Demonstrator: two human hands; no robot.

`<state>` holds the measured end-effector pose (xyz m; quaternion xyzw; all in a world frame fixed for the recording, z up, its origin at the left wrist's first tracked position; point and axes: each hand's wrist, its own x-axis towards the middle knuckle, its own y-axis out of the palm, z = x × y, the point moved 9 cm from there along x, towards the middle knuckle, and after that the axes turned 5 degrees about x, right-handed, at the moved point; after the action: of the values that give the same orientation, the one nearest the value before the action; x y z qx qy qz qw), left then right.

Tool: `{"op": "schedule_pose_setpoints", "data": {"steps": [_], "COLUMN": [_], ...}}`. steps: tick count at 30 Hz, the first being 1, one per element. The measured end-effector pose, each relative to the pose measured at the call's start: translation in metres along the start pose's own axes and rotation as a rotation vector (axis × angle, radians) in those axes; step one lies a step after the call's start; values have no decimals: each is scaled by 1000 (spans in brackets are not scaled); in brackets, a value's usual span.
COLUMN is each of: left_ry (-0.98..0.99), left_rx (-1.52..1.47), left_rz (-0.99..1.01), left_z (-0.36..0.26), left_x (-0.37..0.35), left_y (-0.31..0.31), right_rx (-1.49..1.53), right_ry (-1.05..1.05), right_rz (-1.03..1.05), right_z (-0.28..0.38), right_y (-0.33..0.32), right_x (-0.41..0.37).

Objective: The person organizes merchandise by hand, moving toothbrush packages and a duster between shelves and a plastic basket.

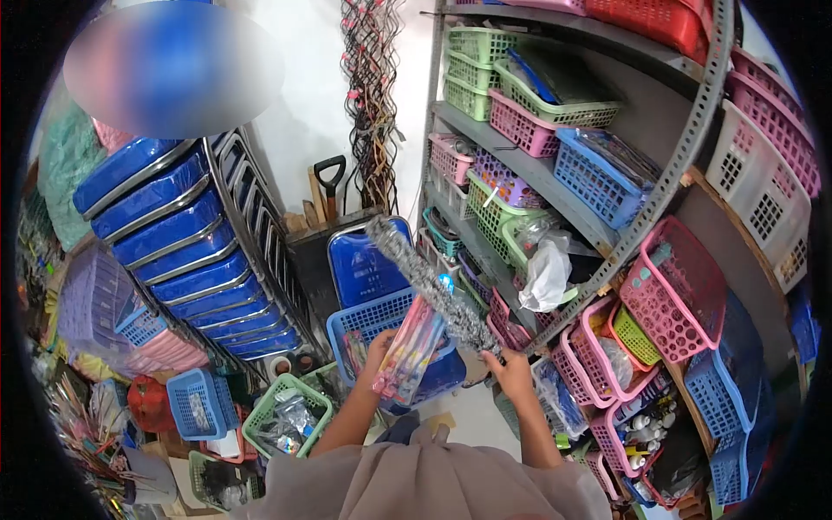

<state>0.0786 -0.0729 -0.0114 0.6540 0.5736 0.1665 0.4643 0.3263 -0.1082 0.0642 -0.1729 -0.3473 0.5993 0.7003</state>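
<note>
Shelves [529, 177] loom — packet [407, 353] in left hand [378, 355], fuzzy stick [428, 280] in right hand [510, 373].

A fuzzy grey rod [425, 279] slants past the upper end of a clear, tilted, mostly pink packet [407, 351]

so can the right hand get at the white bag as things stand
Probably not until it lets go: the right hand grips the grey strip, though the white bag faces out nearby with nothing seen covering it.

Packet [404, 354]: clear plastic, glossy
Strip [425, 279]: shaggy, rough
Basket [381, 314]: smooth plastic
Rack [530, 165]: matt metal
Chairs [165, 234]: glossy plastic, metal
</note>
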Motion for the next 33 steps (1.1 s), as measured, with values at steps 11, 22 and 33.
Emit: {"op": "schedule_pose_setpoints", "data": {"steps": [11,22,33], "left_ry": [32,170,-76], "left_rx": [-201,-264,38], "left_rz": [186,155,258], "left_z": [-57,-119,-70], "left_x": [44,87,168], "left_y": [-19,-61,-24], "right_rx": [123,-589,932], "right_ry": [230,229,547], "right_rz": [115,921,815], "right_z": [-71,-160,-25], "right_y": [91,252,213], "right_x": [106,107,158]}}
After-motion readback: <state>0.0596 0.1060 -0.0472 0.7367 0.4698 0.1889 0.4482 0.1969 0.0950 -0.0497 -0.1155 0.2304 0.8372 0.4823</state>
